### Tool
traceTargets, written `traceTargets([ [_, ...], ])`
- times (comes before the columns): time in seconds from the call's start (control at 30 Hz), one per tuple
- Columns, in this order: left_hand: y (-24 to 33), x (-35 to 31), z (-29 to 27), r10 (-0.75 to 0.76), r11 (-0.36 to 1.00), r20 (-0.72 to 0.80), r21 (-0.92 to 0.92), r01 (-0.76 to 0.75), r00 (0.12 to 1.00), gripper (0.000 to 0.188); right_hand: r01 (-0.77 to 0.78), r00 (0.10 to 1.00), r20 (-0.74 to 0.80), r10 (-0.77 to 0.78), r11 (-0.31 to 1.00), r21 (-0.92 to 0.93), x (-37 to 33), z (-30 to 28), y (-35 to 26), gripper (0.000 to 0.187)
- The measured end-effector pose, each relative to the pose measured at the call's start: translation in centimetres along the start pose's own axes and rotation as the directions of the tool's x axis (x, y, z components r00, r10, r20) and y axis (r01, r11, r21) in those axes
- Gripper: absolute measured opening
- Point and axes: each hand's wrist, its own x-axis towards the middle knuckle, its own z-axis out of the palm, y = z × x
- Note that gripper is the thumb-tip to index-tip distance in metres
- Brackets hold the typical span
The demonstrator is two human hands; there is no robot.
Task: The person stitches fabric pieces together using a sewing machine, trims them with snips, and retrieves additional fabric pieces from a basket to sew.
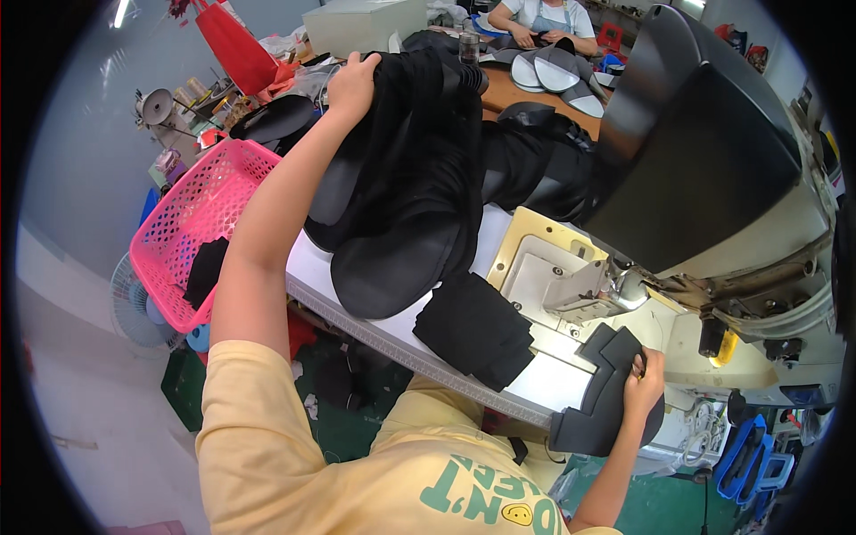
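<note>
At the far left end of the sewing table, my left hand (354, 87) is closed on the top of a tall heap of black fabric pieces (419, 143). Smooth, rounded black panels (388, 267) hang out of that heap. My right hand (644, 382) grips the right edge of a dark, notched stack of flat padded pieces (599, 392) near the front edge; the fingers are partly hidden behind it. Between my hands lies a small stack of black cloth pieces (473, 328). The sewing machine's needle area (593, 290) is just beyond it.
The machine's large black head (695, 152) rises at the right. A pink basket (209, 192) with black cloth in it stands left of the table (357, 325). Across a brown table (513, 94), another person (548, 22) handles dark pieces beside grey and white rounded panels (557, 71).
</note>
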Motion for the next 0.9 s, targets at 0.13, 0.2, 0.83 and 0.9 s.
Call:
traceTargets([
  [0.13,0.4,0.1,-0.8,-0.107,0.994,0.016,-0.023,0.107,0.994,0.029,0.012,1.000,-0.009,-0.012,1.000,-0.005,0.1,0.1,0.1,0.023],
  [0.2,-0.1,-0.2,-1.3,-0.159,0.987,-0.019,-0.040,0.158,0.987,0.029,0.010,1.000,-0.011,-0.011,1.000,-0.004,0.2,0.1,0.0,0.023],
  [0.83,-1.1,-0.2,0.6,0.223,0.965,0.139,0.105,-0.238,0.965,0.064,-0.001,1.000,-0.003,0.001,1.000,-0.010,-0.1,0.2,0.5,0.033],
  [0.9,-0.4,-2.3,-0.8,0.301,0.937,0.058,0.167,-0.307,0.952,0.079,-0.041,0.999,0.016,0.042,0.998,-0.040,-0.2,0.4,0.7,0.037],
])
